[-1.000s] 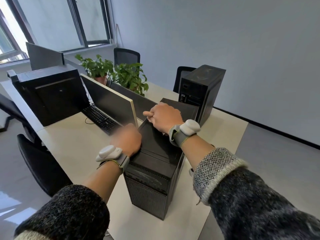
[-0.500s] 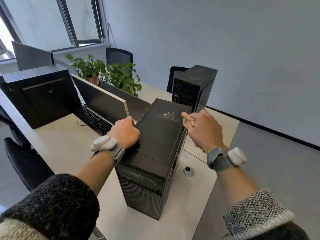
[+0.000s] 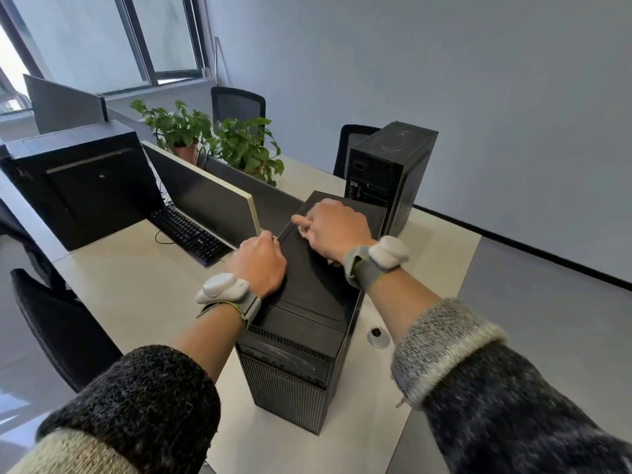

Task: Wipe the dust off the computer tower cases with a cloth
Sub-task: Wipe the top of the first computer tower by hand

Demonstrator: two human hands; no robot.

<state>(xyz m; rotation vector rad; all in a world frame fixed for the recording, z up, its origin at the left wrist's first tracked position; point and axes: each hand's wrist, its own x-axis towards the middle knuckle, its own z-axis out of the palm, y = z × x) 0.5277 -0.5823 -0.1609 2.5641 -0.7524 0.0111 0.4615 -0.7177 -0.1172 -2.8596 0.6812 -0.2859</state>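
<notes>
The fingers (image 3: 266, 238) of my left hand (image 3: 260, 265) were curled over the left top edge of the near black metal computer tower case (image 3: 307, 302), gripping it. The fingers (image 3: 302, 221) of my right hand (image 3: 337, 230) were curled too, knuckles up, resting on that case's top panel toward its far end. I could not tell whether they held anything.

The case stood upright on the pale beige worktop (image 3: 136, 285). A second black tower case (image 3: 393, 165) stood just behind it, to the right. Left of the near case sat a black flat monitor (image 3: 205, 196) and a black keyboard (image 3: 189, 230).
</notes>
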